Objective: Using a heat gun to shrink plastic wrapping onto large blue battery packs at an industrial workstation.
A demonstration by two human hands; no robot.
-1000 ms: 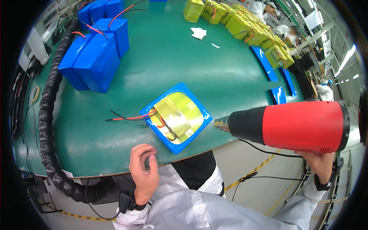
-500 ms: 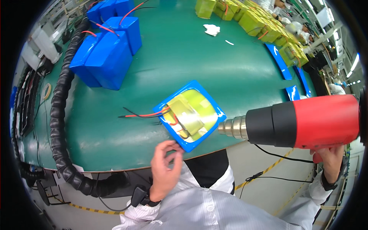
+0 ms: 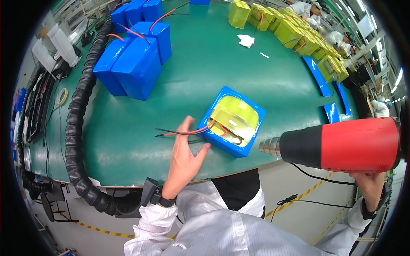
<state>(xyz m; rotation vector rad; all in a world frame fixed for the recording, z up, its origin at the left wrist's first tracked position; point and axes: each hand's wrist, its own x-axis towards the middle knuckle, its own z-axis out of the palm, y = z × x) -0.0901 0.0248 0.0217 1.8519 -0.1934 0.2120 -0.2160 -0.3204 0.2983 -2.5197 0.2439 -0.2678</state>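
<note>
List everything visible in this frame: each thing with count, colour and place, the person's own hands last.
battery pack: one, yellow core in blue sleeve, near table edge
wires: red and black, running left from the pack
heat gun: one, red and black, right, nozzle toward the pack
blue packs: several, far left
yellow packs: many, far right
white rag: one, far side
corrugated hose: black, left edge
table: green
left hand: open, at the wires
right hand: grips the heat gun
</note>
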